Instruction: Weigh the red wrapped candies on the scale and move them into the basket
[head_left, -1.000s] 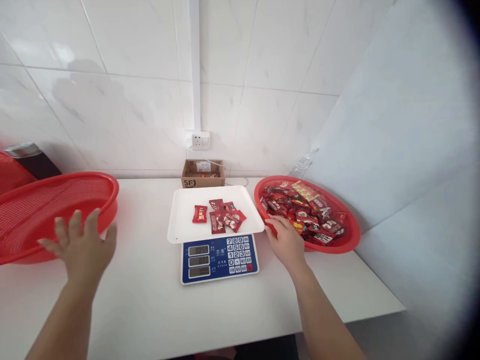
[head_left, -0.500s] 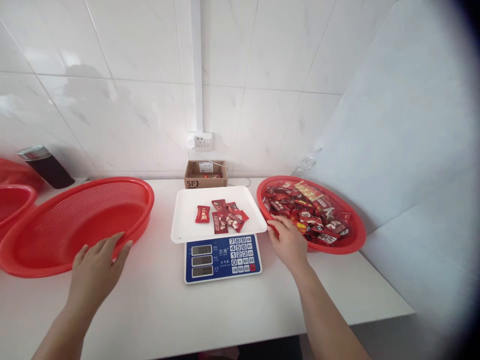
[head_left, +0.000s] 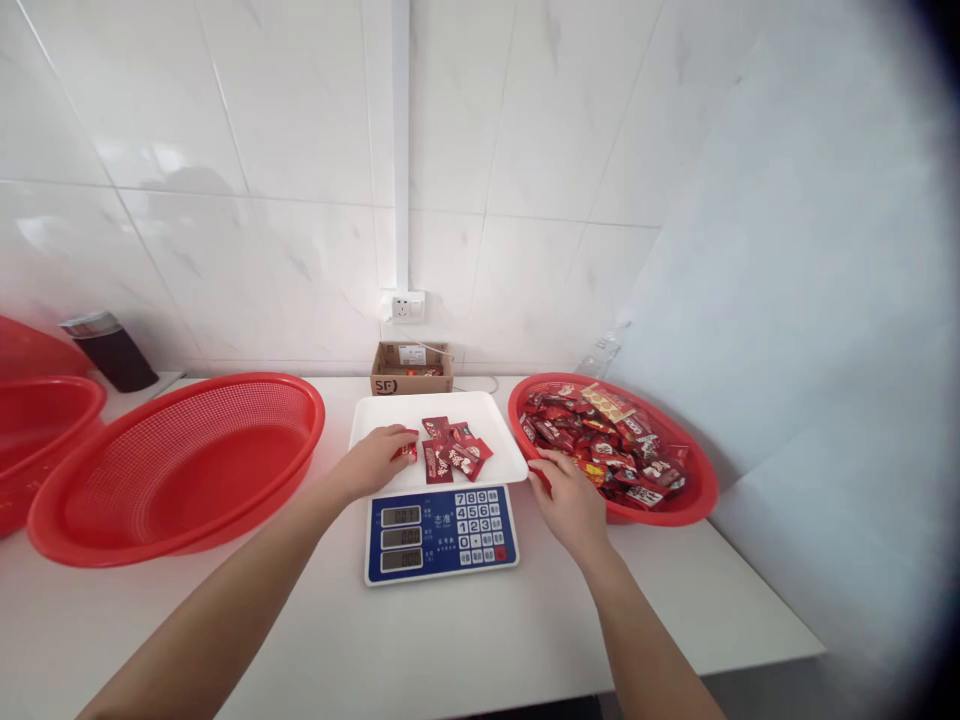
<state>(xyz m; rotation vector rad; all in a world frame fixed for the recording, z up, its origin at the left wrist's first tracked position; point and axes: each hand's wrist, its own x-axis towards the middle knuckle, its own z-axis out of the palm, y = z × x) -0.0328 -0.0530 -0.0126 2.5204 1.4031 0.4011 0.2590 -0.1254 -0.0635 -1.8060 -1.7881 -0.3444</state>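
Note:
A blue digital scale [head_left: 442,535] carries a white tray [head_left: 495,462] with several red candy packets [head_left: 456,457] on it. My left hand [head_left: 375,460] lies on the tray's left part, fingers curled over one red packet [head_left: 407,451]. My right hand [head_left: 570,500] rests at the near rim of the right red basket [head_left: 694,497], fingers pinched on a small red piece; I cannot make out what it is. That basket is full of red candy packets [head_left: 607,440].
A large red mesh basket [head_left: 180,470] sits left of the scale, with another red basket [head_left: 37,430] further left. A dark canister [head_left: 109,350] stands by the wall. A small cardboard box [head_left: 410,368] and a wall socket [head_left: 406,305] are behind the scale.
My left hand left the large red basket and moved right onto the scale's tray, reaching a red packet. My right hand stayed at the right basket's rim.

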